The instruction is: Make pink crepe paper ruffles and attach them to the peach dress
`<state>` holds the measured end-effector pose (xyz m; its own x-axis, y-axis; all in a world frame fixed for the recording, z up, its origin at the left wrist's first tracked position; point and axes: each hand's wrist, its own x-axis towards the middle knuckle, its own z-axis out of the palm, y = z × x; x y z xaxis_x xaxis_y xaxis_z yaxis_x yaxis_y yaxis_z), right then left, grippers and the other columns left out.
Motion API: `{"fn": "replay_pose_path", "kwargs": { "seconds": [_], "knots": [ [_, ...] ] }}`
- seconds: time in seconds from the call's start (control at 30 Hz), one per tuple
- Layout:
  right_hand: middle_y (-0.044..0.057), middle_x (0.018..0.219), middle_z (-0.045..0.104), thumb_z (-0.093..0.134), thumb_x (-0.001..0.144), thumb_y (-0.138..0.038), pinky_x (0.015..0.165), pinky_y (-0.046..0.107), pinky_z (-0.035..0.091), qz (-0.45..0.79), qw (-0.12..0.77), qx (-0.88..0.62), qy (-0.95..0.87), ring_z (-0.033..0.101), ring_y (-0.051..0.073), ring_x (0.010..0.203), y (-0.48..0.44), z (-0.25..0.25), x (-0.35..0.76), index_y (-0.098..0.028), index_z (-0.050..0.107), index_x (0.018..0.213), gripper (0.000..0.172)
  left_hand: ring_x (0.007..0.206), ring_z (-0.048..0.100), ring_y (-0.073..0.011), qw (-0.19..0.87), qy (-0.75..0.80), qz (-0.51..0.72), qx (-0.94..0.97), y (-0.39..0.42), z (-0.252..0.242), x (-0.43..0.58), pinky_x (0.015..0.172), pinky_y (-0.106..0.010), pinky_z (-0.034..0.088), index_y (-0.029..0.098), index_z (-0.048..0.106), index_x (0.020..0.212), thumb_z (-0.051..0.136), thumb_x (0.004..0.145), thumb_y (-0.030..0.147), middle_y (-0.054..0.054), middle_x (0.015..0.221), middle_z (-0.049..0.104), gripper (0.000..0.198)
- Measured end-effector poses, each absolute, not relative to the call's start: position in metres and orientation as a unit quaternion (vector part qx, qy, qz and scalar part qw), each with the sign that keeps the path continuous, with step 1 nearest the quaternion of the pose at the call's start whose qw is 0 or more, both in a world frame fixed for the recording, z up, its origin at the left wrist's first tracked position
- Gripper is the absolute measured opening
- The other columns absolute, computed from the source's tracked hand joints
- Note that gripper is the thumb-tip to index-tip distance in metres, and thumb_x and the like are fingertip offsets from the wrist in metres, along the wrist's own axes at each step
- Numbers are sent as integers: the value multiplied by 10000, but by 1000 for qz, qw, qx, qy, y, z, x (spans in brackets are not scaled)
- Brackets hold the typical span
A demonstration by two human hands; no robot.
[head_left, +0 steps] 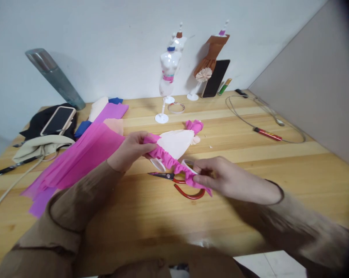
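A gathered strip of pink crepe paper (169,160) stretches between my two hands above the table. My left hand (131,150) pinches its upper left end. Near the lower right end, my right hand (220,178) grips the strip between thumb and fingers. Under the strip, partly covered, are red-handled scissors (191,196) with dark blades pointing left. A roll of white tape (188,165) shows just behind the strip, partly hidden by it and my right fingers. Beyond lies a white fan-shaped piece (176,143) with a pink crumpled bunch (195,126) at its far end.
White mini mannequins (170,63) stand at the back, one wearing a brown paper dress (213,52). Pink crepe sheets (87,154), a phone (58,120) and a beige bag (41,146) lie left. A grey bottle (57,83) leans on the wall; a cable (240,120) lies right.
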<state>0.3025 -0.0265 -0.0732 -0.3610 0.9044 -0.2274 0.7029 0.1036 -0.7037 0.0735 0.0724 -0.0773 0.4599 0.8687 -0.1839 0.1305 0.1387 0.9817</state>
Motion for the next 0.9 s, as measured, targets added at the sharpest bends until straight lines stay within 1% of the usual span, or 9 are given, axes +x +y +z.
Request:
{"fn": "replay_pose_path", "kwargs": {
  "seconds": [0.1, 0.23, 0.37, 0.43, 0.5, 0.57, 0.67, 0.8, 0.9],
  "knots": [
    [-45, 545, 407, 548, 850, -499, 487, 238, 268, 476, 142, -516, -698, 348, 89, 507, -10, -73, 307, -157, 548, 631, 406, 507, 589, -114, 580, 453, 286, 614, 86, -72, 78, 511, -228, 484, 109, 604, 665, 685, 651, 177, -6, 548, 615, 107],
    [-25, 577, 473, 568, 827, -553, 511, 243, 308, 530, 153, -490, -675, 391, 93, 531, 4, -73, 310, -139, 597, 642, 454, 446, 538, -91, 535, 472, 273, 645, 99, -65, 85, 469, -212, 441, 110, 612, 655, 632, 654, 97, 17, 495, 577, 24],
    [-32, 530, 460, 544, 849, -534, 488, 235, 295, 511, 143, -494, -689, 366, 86, 495, 9, -73, 308, -145, 573, 606, 460, 423, 476, -67, 458, 487, 257, 698, 108, -61, 90, 452, -187, 334, 130, 565, 550, 582, 654, 68, 51, 429, 493, 122],
    [-29, 508, 464, 516, 872, -502, 475, 232, 291, 486, 134, -507, -699, 366, 86, 478, 8, -73, 304, -151, 548, 586, 454, 430, 455, -65, 422, 485, 254, 722, 110, -61, 90, 457, -194, 300, 135, 568, 548, 575, 663, 86, 52, 435, 484, 125],
    [-26, 499, 464, 499, 887, -462, 466, 232, 280, 439, 125, -528, -716, 368, 88, 470, 5, -73, 299, -157, 533, 575, 438, 446, 456, -74, 407, 481, 252, 735, 110, -63, 88, 462, -205, 290, 141, 559, 552, 578, 673, 113, 46, 451, 493, 125],
    [-29, 497, 460, 496, 898, -409, 463, 233, 266, 377, 107, -547, -739, 367, 90, 464, -1, -72, 293, -161, 543, 583, 404, 456, 461, -80, 408, 480, 260, 732, 107, -67, 84, 462, -208, 293, 149, 520, 537, 588, 680, 143, 43, 457, 493, 158],
    [-24, 500, 504, 495, 909, -310, 474, 243, 263, 286, 77, -564, -771, 394, 94, 448, -10, -70, 285, -166, 587, 606, 347, 453, 438, -69, 429, 475, 292, 710, 97, -75, 79, 455, -198, 292, 159, 455, 519, 609, 685, 194, 53, 456, 470, 229],
    [-4, 515, 569, 503, 909, -251, 481, 255, 272, 225, 80, -557, -795, 447, 102, 441, -19, -68, 283, -175, 624, 618, 325, 460, 401, -52, 502, 457, 336, 652, 78, -80, 75, 440, -181, 286, 151, 487, 551, 617, 673, 197, 58, 480, 478, 185],
    [6, 527, 590, 489, 923, -266, 487, 260, 283, 217, 73, -559, -797, 484, 114, 453, -24, -68, 287, -184, 628, 630, 335, 475, 435, -57, 549, 454, 359, 602, 66, -77, 74, 452, -178, 336, 136, 551, 599, 638, 662, 183, 54, 501, 508, 117]
  ]
}}
